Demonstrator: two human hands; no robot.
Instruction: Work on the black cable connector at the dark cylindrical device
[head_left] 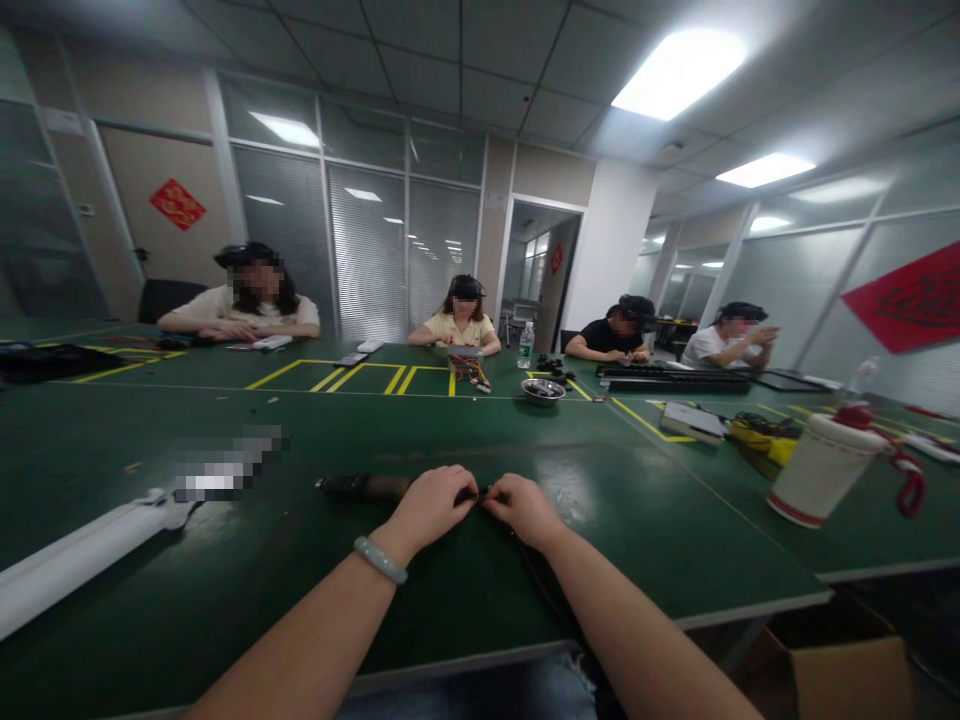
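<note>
A dark, slim corded tool point(365, 487) that looks like an electric screwdriver lies on the green table, its narrow tip pointing left. My left hand point(441, 503) is closed at its right end, fingertips pinching the black cable point(534, 570) close to the tool. My right hand point(523, 510) is also closed, pinching the cable just beside the left fingertips. From under the right hand the cable runs down over the table's front edge. The small part between the fingertips is mostly hidden.
A long white object point(90, 555) lies at left, its end blurred. To the right stand a white cup point(821, 470) and a white box point(691, 422). A metal bowl point(543, 392) and a bottle point(526, 345) are farther back. Several people sit across; a cardboard box point(851, 675) is below.
</note>
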